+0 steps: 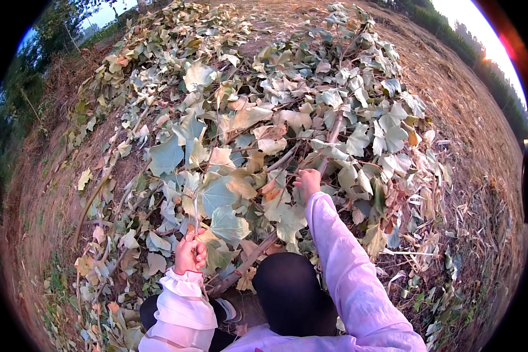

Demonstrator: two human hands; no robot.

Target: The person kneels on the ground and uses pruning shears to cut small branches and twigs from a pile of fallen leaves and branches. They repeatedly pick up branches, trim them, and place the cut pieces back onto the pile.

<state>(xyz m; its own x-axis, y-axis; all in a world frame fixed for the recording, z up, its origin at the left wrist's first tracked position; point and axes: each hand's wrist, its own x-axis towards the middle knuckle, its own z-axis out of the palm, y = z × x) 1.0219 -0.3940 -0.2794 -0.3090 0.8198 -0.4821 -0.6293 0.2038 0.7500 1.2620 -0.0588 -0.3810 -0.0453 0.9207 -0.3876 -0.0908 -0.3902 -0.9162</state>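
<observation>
My left hand (191,254) is closed around a thin leafy branch (196,210) that points away from me. Broad lobed leaves (229,224), pale green, hang beside that fist. Farther forward and to the right, my right hand (309,181) reaches into the heap of cut branches, its fingers bent among thin twigs. Whether they pinch a twig is hidden. Just beyond it a thick bare branch (333,135) slants up through the leaves. Another thick branch (246,265) lies between my hands and my feet.
My dark-clothed knee (290,295) rises between my arms, and a shoe (229,310) shows at its left. More leafy branches (171,39) spread far ahead. Dry straw-covered ground (462,119) slopes along the right. A curved bare branch (90,204) lies at left.
</observation>
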